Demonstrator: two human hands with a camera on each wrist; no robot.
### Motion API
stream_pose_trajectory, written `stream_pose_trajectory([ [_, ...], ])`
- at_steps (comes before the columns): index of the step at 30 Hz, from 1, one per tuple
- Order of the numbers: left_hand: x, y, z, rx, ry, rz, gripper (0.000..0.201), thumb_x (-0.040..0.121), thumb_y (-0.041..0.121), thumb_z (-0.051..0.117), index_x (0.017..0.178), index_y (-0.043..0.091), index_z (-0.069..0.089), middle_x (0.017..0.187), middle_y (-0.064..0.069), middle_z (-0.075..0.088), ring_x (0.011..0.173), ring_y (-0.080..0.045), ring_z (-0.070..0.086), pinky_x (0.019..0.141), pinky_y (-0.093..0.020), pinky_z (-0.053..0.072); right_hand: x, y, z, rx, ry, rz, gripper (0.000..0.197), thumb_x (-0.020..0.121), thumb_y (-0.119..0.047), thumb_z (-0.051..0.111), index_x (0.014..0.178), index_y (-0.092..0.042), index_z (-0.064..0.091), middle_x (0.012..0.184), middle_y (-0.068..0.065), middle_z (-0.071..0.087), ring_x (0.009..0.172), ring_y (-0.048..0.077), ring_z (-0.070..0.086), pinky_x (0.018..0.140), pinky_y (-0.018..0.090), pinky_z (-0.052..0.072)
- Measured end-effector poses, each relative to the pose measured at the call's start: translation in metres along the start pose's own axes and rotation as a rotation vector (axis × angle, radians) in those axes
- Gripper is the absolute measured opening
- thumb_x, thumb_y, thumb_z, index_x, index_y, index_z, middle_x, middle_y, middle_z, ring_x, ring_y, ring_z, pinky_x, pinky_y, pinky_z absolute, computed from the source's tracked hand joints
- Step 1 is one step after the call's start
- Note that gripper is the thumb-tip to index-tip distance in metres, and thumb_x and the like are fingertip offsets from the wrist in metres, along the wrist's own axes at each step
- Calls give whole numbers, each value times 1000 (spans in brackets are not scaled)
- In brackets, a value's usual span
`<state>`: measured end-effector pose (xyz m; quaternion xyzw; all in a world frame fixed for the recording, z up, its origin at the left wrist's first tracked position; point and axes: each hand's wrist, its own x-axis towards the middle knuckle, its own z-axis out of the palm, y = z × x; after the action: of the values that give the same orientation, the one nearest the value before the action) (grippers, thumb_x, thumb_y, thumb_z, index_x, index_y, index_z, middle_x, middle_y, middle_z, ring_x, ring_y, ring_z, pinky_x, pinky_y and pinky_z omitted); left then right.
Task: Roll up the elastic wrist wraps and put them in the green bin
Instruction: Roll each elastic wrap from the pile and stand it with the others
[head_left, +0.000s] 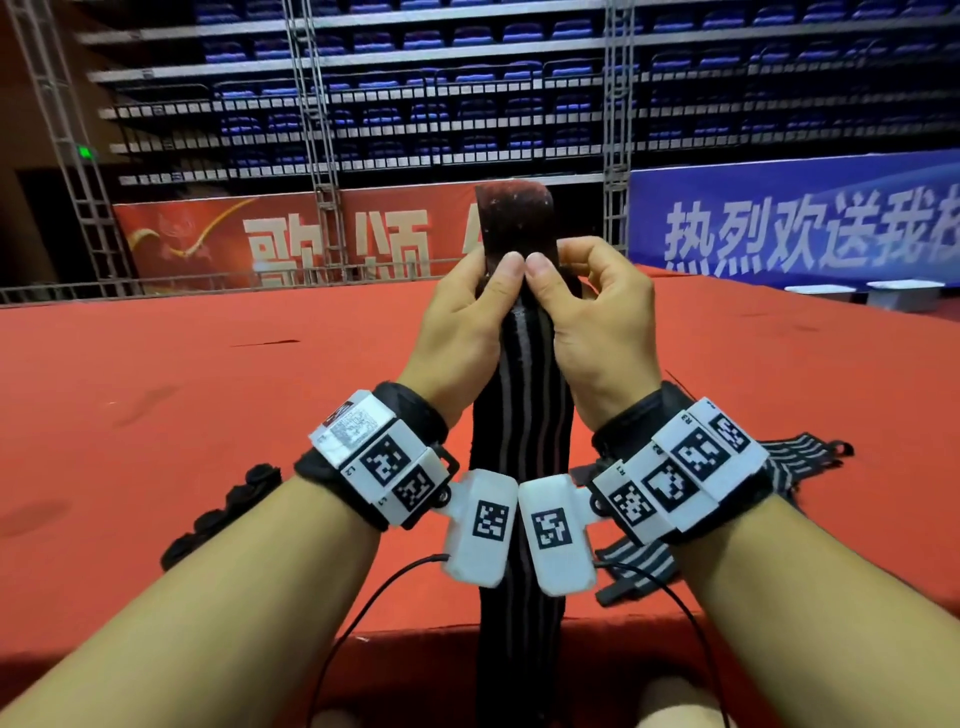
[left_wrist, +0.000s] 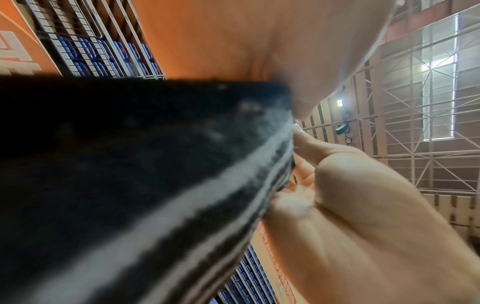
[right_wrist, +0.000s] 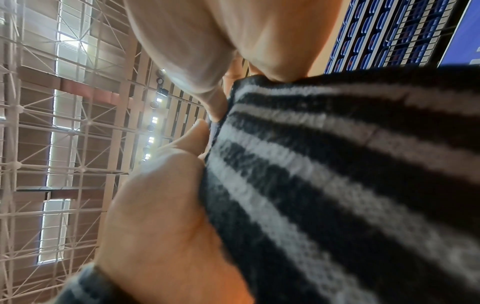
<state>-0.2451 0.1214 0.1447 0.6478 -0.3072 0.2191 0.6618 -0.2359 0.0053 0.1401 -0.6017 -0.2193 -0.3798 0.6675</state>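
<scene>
On the far left, a black bumpy thing lies on the red table, partly hidden behind the left forearm; I cannot tell what it is. The left hand is raised above the table, and its thumb and fingers pinch the left edge of a black wrist wrap with pale stripes. The wrap is held upright between both hands. Its plain dark end stands up above the thumbs, and the long striped part hangs down between the wrists and goes over the near edge of the table. The right hand pinches the right edge of the same wrap, at the same height, with its thumb tip just beside the left thumb tip. Further right, a second striped wrap lies unrolled on the table, partly behind the right wrist. The green bin is not seen in any view.
</scene>
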Motion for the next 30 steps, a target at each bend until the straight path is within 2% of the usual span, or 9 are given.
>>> stream_pose_trajectory([
  [3, 0, -1, 0, 18, -15, 29, 32, 101, 25, 51, 127, 8, 60, 121, -15, 69, 113, -27, 67, 100, -41, 54, 1, 1, 3, -27, 28, 17, 13, 92, -24, 72, 100, -19, 63, 97, -6, 66, 94, 12, 64, 92, 38, 56],
  [7, 1, -8, -4, 45, -21, 48, 31, 106, 17, 47, 131, 2, 57, 123, -14, 68, 112, -23, 67, 98, -37, 54, -1, 6, 7, -22, 23, 87, 21, 92, -26, 71, 105, -20, 57, 102, -5, 61, 100, 12, 61, 99, 41, 52],
  [10, 0, -14, -7, 75, -8, 55, 33, 104, 22, 46, 128, 3, 60, 119, -13, 71, 110, -25, 69, 96, -39, 55, -3, 9, 9, -13, -23, 163, 31, 87, -44, 65, 109, -23, 56, 111, 0, 64, 108, 16, 64, 100, 44, 52],
  [15, 1, -21, -10, 117, 77, 61, 23, 105, 13, 52, 122, 0, 63, 109, -11, 73, 99, -18, 70, 89, -34, 57, -5, 14, 11, -146, -145, 196, 56, 86, -59, 46, 123, -18, 54, 122, -2, 64, 115, 17, 62, 103, 46, 50],
  [18, -1, -28, -10, 107, 91, 44, 24, 105, 13, 52, 122, 0, 63, 114, -14, 72, 102, -20, 70, 92, -37, 57, -9, 21, 10, -148, -236, 213, 56, 88, -59, 41, 126, -19, 49, 126, -2, 62, 119, 16, 59, 105, 46, 48],
  [22, -7, -39, -15, 71, -18, -21, 25, 108, 14, 46, 131, 7, 53, 125, -18, 66, 111, -22, 66, 99, -38, 54, -14, 34, 6, -145, -325, 242, 52, 89, -54, 41, 127, -19, 44, 128, 1, 60, 121, 16, 59, 106, 46, 47],
  [26, -13, -59, -24, 153, -27, -73, 23, 106, 10, 50, 127, 4, 55, 119, -17, 67, 108, -27, 67, 96, -39, 55, -25, 56, 0, -97, -398, 375, 47, 90, -52, 49, 127, -22, 44, 124, 2, 63, 114, 17, 64, 100, 46, 52],
  [28, -18, -69, -26, 197, 8, -87, 20, 105, 9, 50, 123, 4, 57, 114, -14, 68, 103, -23, 68, 92, -35, 55, -31, 63, -5, -192, -411, 374, 34, 98, -41, 54, 125, -21, 48, 116, -5, 64, 105, 9, 63, 91, 33, 52],
  [30, -21, -78, -31, 214, 44, -101, 17, 105, 8, 49, 119, 5, 58, 109, -9, 69, 97, -15, 68, 88, -30, 56, -36, 74, -12, -374, -418, 311, 20, 99, -29, 58, 116, -17, 56, 99, -10, 64, 84, 2, 59, 73, 24, 44],
])
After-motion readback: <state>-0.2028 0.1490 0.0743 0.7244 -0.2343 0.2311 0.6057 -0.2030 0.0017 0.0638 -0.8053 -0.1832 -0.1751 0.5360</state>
